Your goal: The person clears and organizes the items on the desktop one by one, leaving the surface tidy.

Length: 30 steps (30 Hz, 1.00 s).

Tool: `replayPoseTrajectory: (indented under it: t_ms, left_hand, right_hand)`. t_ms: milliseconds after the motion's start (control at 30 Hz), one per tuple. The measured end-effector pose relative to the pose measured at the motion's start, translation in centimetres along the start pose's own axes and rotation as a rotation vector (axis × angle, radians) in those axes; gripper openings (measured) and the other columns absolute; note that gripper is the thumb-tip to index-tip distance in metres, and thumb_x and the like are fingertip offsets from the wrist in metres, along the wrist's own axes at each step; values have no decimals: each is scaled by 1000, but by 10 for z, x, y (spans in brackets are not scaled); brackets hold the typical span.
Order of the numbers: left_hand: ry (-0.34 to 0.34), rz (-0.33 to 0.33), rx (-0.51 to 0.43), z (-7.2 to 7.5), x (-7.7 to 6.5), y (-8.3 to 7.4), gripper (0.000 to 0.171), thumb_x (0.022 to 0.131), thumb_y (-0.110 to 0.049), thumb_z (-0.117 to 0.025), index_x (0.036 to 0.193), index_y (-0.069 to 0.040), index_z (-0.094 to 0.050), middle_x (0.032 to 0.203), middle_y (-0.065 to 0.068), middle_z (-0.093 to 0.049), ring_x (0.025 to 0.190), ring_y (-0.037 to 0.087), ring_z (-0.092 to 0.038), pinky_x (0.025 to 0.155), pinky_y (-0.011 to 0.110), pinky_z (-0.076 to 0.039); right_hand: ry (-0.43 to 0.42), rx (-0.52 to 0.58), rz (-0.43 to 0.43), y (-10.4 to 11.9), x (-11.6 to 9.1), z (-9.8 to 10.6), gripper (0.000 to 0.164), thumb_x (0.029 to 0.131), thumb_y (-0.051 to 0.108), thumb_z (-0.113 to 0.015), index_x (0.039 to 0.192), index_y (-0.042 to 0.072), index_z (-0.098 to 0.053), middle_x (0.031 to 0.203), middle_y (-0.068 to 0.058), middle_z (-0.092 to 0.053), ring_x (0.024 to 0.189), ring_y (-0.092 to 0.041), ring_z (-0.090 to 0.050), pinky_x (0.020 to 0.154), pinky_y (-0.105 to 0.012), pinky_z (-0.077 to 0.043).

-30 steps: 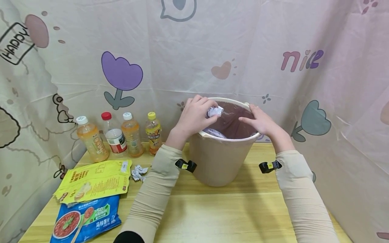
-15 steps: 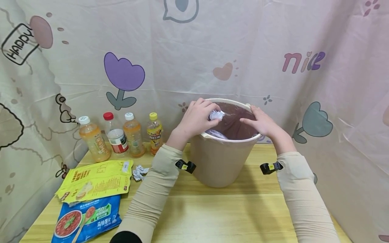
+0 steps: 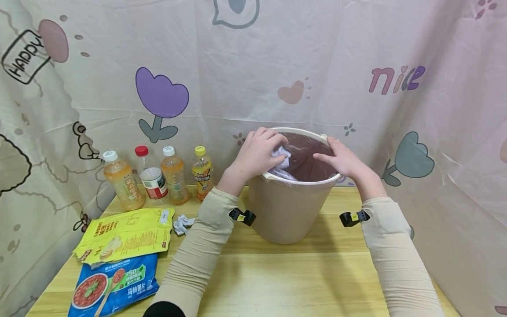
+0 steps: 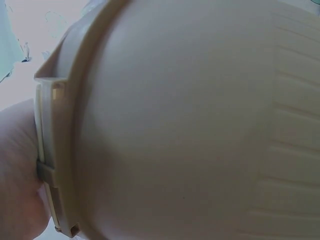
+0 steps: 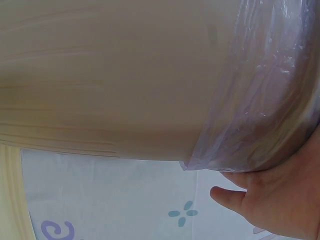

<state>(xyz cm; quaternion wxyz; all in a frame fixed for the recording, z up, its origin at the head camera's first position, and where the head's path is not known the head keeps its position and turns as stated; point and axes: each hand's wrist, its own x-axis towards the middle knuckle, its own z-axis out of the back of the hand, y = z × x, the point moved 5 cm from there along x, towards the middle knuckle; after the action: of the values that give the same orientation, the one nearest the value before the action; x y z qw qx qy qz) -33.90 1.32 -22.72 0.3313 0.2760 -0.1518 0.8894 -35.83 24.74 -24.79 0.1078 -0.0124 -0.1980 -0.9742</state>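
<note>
Head view: a beige plastic bin (image 3: 291, 211) stands on the tabletop (image 3: 277, 281) toward its back edge, lined with a thin purplish bag (image 3: 306, 160). The left hand (image 3: 255, 154) hangs over the bin's left rim with fingers curled round a crumpled wad of white paper (image 3: 280, 155), held just inside the mouth. The right hand (image 3: 342, 159) lies on the right rim, fingers fairly straight and pressing on the liner there, gripping nothing that can be made out. A second paper wad (image 3: 182, 225) lies on the tabletop left of the bin, beside a yellow packet (image 3: 126, 235); a blue snack packet (image 3: 112, 286) lies at the front left corner, and four bottles (image 3: 158, 176) stand in a row along the back edge at left. Left wrist view: the bin's outer wall (image 4: 190, 130) fills the frame, its rim (image 4: 50, 150) at left with part of the hand against it; the fingers are out of sight here. Right wrist view: the bin wall (image 5: 110, 75), the liner's overhang (image 5: 260, 110) draped outside the rim, and the right hand (image 5: 280, 200) beneath it with the thumb extended. Assessment: the held paper is judged very light, soft and crushable, not fragile, best pinched anywhere across its bulk; the liner is judged thin, slippery and easily dislodged.
</note>
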Motion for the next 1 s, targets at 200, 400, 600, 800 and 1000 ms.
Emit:
replayPoseTrajectory:
  t_ms: [200,400,600,800,1000]
  left_hand:
    - [-18,-9,5,1,0,-1,25,90,-36,-65,113,-26,-64,119,-6,-63,118,20,-50,95,41,-40]
    - [-41,-6,19,3,-2,-2,23,90,-36,-64,111,-25,-65,117,-5,-63,118,20,-51,96,42,-40]
    - [-108,-13,77,7,-5,-3,20,90,-35,-64,107,-25,-66,113,-4,-64,115,21,-52,95,43,-41]
    - [-168,-22,109,11,-8,-3,20,90,-35,-64,105,-24,-67,114,-3,-64,115,23,-52,98,44,-39]
    - [-202,-22,120,15,-14,-2,23,89,-39,-64,106,-23,-68,115,-1,-64,116,23,-52,97,44,-39]
  right_hand:
    - [0,12,-2,0,0,0,90,97,54,-45,154,-2,-4,160,-28,-2,149,-46,0,120,-60,-5]
    - [-3,2,1,-1,0,1,90,97,53,-45,154,-3,-5,160,-28,-2,149,-46,-1,120,-60,-5]
    - [0,-5,0,0,0,0,89,97,53,-44,154,-3,-4,161,-28,-2,150,-45,-1,121,-58,-4]
    - [-9,7,-8,-1,-1,0,89,97,53,-45,155,-1,-5,161,-27,-3,150,-45,-1,120,-59,-5]
    - [-5,0,-7,0,-1,0,89,97,53,-44,155,-2,-5,161,-27,-3,150,-44,0,121,-58,-5]
